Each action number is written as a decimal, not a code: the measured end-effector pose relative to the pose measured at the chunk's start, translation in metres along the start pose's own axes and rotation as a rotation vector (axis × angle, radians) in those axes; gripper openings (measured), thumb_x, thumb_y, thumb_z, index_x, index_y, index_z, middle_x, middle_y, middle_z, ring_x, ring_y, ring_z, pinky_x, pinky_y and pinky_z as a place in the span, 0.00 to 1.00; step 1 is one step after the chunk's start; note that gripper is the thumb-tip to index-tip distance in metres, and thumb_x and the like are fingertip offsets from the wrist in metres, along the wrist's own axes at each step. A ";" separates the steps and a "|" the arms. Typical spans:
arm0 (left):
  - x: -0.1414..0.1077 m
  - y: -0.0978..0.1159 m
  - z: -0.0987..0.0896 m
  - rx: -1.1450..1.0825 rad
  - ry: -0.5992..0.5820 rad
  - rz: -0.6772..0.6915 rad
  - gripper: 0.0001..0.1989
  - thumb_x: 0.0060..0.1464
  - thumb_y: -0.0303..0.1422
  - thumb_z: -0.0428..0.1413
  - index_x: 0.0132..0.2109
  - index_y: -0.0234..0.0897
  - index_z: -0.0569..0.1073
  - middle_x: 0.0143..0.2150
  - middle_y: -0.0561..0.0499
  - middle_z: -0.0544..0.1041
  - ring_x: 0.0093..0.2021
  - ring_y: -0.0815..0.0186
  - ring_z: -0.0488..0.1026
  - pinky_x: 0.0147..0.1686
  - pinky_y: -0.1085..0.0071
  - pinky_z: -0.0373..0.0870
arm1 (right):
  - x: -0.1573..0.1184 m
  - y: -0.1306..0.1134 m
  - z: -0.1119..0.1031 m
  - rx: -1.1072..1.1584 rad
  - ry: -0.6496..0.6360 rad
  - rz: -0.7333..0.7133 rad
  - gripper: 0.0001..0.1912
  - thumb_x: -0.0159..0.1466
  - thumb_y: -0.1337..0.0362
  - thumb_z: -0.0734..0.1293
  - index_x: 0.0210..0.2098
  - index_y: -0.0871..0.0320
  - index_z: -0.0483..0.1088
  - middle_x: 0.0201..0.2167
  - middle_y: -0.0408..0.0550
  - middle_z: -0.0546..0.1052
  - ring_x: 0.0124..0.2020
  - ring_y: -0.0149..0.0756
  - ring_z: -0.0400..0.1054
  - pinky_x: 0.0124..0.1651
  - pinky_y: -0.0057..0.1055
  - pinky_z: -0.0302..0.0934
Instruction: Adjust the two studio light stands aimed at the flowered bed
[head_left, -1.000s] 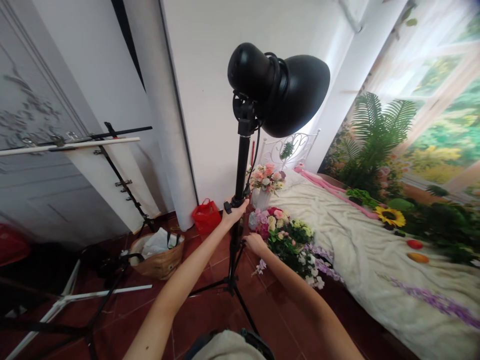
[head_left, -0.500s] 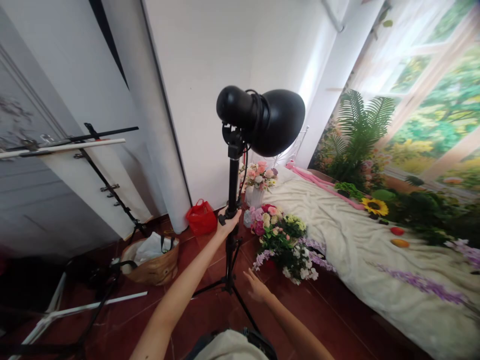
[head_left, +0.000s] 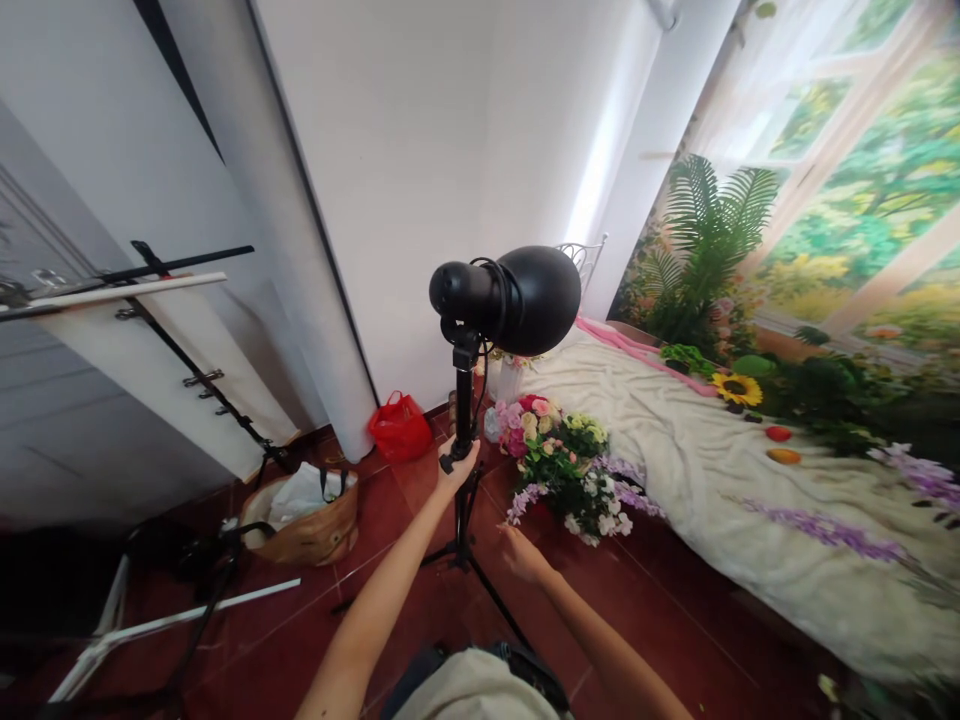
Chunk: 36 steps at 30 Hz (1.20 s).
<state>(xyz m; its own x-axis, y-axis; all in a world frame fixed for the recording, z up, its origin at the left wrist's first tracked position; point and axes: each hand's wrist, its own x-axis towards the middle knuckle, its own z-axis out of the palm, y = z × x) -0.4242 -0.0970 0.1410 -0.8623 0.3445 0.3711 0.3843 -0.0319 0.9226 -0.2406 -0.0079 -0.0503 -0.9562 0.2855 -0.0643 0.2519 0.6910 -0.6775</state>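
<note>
A black studio lamp (head_left: 540, 300) with a cable looped round its neck sits on top of a black light stand (head_left: 465, 395). My left hand (head_left: 459, 465) is wrapped round the stand's column just under a clamp knob. To the right of the stand, my right hand (head_left: 525, 555) hangs in the air above the red tiled floor, apart from the stand; its fingers look partly curled, and I cannot make out anything in them. The stand's legs spread on the floor below my hands.
Artificial flowers (head_left: 559, 450) stand right of the stand, beside a bed with a cream blanket (head_left: 675, 440). A red bag (head_left: 401, 427) and a wicker basket (head_left: 322, 530) are on the left. Further left are a backdrop frame (head_left: 187, 350) and a white floor stand (head_left: 187, 618).
The lamp sits lower in view, and its column looks shorter above my left hand. The stand's base has shifted slightly. My right hand has moved a little right, its fingers more curled.
</note>
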 end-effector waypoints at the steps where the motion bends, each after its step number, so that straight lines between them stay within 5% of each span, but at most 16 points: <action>1: 0.000 -0.003 0.000 -0.007 -0.018 -0.004 0.16 0.42 0.44 0.60 0.22 0.38 0.67 0.21 0.52 0.71 0.23 0.68 0.67 0.25 0.71 0.67 | 0.003 -0.003 -0.001 0.026 -0.007 -0.022 0.29 0.55 0.70 0.61 0.57 0.57 0.64 0.56 0.55 0.68 0.59 0.45 0.61 0.60 0.42 0.57; 9: -0.006 -0.022 -0.002 -0.009 -0.052 -0.001 0.15 0.46 0.43 0.58 0.24 0.37 0.68 0.22 0.53 0.71 0.23 0.69 0.67 0.27 0.72 0.66 | 0.059 -0.042 -0.023 0.332 0.259 -0.113 0.28 0.68 0.56 0.53 0.64 0.60 0.48 0.61 0.57 0.62 0.56 0.38 0.63 0.60 0.40 0.57; 12: -0.006 -0.023 -0.003 -0.011 -0.068 -0.010 0.15 0.46 0.43 0.58 0.24 0.37 0.68 0.23 0.53 0.71 0.24 0.69 0.68 0.28 0.72 0.66 | 0.079 -0.058 -0.041 0.325 0.316 -0.153 0.27 0.69 0.55 0.51 0.64 0.58 0.51 0.60 0.55 0.63 0.59 0.35 0.60 0.63 0.39 0.52; 23: -0.008 -0.031 -0.002 -0.042 -0.051 -0.041 0.13 0.48 0.42 0.58 0.27 0.36 0.69 0.25 0.52 0.73 0.26 0.67 0.70 0.29 0.71 0.69 | 0.094 -0.078 -0.061 0.315 0.191 -0.190 0.20 0.68 0.56 0.52 0.54 0.56 0.63 0.53 0.51 0.71 0.53 0.36 0.65 0.58 0.36 0.57; 31: -0.009 -0.033 0.000 -0.056 -0.038 -0.019 0.12 0.48 0.41 0.58 0.29 0.36 0.71 0.28 0.50 0.75 0.29 0.66 0.72 0.32 0.69 0.70 | 0.114 -0.083 -0.056 0.232 0.205 0.113 0.26 0.65 0.46 0.51 0.25 0.57 0.66 0.28 0.50 0.75 0.34 0.39 0.70 0.43 0.33 0.64; 36: -0.012 -0.030 0.001 -0.055 -0.031 -0.048 0.12 0.48 0.42 0.58 0.29 0.36 0.71 0.28 0.49 0.76 0.30 0.65 0.73 0.34 0.69 0.71 | 0.126 -0.091 -0.058 0.538 0.134 0.350 0.25 0.61 0.45 0.57 0.30 0.61 0.69 0.23 0.52 0.75 0.26 0.40 0.72 0.28 0.32 0.67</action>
<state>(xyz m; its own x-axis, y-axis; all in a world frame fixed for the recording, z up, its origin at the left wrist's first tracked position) -0.4255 -0.0991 0.1087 -0.8682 0.3761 0.3239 0.3235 -0.0661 0.9439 -0.3756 0.0036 0.0457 -0.7955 0.5375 -0.2798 0.4023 0.1232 -0.9072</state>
